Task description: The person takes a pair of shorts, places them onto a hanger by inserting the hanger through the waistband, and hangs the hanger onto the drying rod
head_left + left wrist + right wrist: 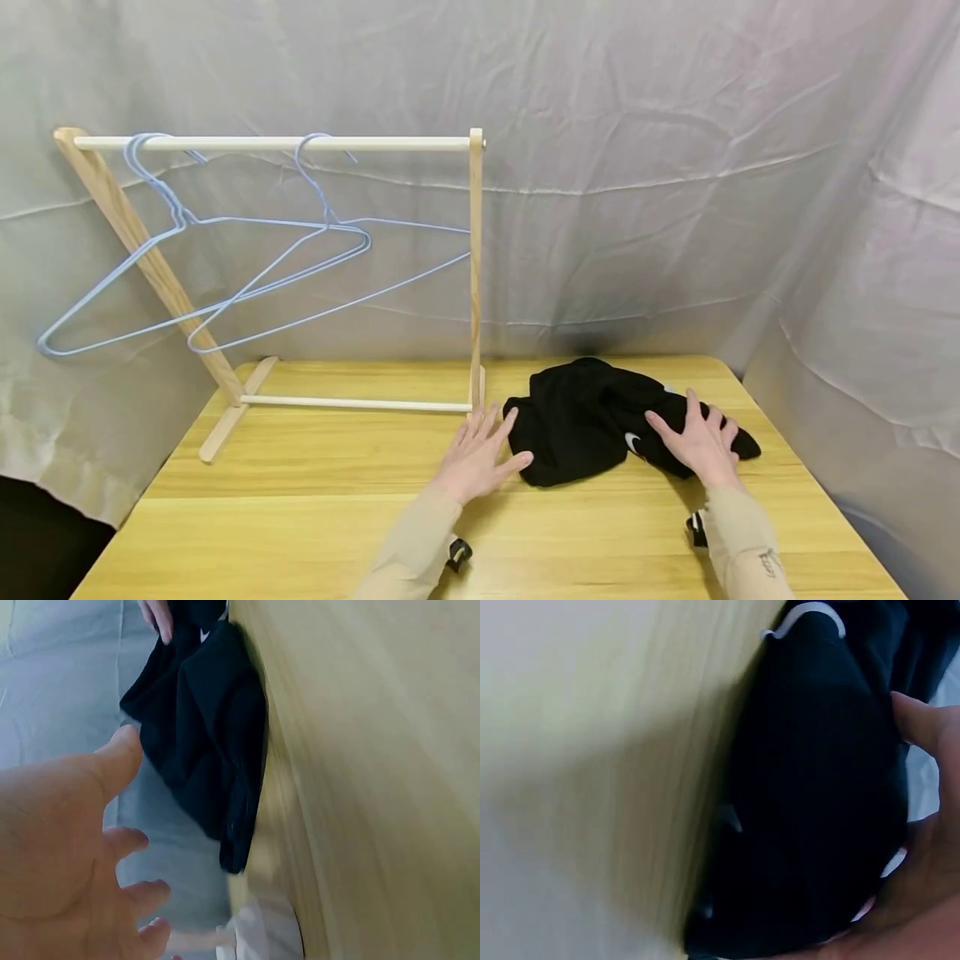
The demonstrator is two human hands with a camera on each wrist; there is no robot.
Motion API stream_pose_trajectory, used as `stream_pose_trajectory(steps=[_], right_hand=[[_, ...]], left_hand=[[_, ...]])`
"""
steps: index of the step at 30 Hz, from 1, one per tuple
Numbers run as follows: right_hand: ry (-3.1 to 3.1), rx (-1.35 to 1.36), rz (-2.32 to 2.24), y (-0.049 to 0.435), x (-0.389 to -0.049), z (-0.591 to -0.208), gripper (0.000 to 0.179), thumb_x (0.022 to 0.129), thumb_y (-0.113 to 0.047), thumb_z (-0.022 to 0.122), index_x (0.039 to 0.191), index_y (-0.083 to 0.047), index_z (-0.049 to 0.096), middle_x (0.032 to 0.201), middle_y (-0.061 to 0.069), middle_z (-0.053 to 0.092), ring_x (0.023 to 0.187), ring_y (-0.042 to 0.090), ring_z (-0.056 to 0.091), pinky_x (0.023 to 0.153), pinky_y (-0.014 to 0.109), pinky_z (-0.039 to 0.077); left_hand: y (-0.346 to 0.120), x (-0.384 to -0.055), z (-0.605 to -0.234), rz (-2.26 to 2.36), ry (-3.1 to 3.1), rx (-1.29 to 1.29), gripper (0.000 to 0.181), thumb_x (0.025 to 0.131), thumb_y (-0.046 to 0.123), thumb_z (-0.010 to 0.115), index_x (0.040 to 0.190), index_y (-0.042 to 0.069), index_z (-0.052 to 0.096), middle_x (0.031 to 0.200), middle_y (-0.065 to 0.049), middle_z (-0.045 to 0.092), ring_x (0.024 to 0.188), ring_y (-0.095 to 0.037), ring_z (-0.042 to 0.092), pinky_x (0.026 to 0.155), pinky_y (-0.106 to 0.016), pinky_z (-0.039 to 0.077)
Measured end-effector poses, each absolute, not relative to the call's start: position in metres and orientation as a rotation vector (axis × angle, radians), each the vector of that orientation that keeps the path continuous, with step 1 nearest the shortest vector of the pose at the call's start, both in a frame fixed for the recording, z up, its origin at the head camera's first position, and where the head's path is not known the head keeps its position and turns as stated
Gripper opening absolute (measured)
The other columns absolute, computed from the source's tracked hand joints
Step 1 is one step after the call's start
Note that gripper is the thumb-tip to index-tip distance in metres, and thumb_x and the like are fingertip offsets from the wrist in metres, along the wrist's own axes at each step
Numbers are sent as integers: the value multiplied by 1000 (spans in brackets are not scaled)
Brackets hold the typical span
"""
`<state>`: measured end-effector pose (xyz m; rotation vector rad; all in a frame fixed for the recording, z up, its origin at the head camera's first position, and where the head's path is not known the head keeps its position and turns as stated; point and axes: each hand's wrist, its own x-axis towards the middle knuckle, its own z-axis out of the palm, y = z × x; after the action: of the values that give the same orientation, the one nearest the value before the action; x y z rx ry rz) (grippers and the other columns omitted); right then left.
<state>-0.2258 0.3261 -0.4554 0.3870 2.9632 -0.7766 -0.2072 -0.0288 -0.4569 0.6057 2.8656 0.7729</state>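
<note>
A crumpled black garment (pixel 573 425) with a white swoosh mark (pixel 634 444) lies on the right half of the wooden table. My left hand (pixel 476 462) is at the garment's left edge, fingers spread. In the left wrist view the fingers of the left hand (pixel 67 855) stand apart from the black cloth (pixel 210 727), with nothing held. My right hand (pixel 699 442) is over the garment's right part, fingers spread across it. The right wrist view shows the right hand's thumb (pixel 919 720) against the black cloth (pixel 817 787); its other fingers are partly hidden behind the fabric.
At the back left stands a wooden rack (pixel 476 275) with a white top rail (pixel 397 143). Several light blue wire hangers (pixel 330 258) hang from it. A grey curtain (pixel 637 208) surrounds the table (pixel 315 517) at the back and sides.
</note>
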Motion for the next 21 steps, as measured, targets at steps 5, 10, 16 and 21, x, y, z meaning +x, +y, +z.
stream_pose_trajectory(steps=[5,10,16,21], right_hand=[[2972,289,-705,324,-240,-462,96,96,-65,50,159,-3,14,153,46,8,141,68,-2,97,87,21],[2996,225,-617,323,-248,-465,80,98,-50,56,154,0,28,152,42,20,142,65,5,99,86,22],[2989,203,-567,321,-252,-466,72,98,-41,57,152,0,32,151,39,27,143,62,8,101,85,21],[2981,195,-563,318,-252,-465,72,98,-39,57,152,2,31,151,39,25,142,62,7,101,85,20]], left_hand=[[-6,-217,-454,777,2776,678,75,101,57,49,162,23,22,170,-11,14,158,-36,9,126,-55,17],[18,-224,-454,785,2674,724,79,99,57,53,162,29,16,172,-9,2,159,-35,7,126,-53,18],[40,-233,-459,629,2652,761,70,96,36,65,157,32,32,172,-2,-4,158,-31,11,121,-48,32],[51,-243,-462,495,2746,742,38,92,28,72,128,28,62,166,1,23,133,-31,38,95,-33,49]])
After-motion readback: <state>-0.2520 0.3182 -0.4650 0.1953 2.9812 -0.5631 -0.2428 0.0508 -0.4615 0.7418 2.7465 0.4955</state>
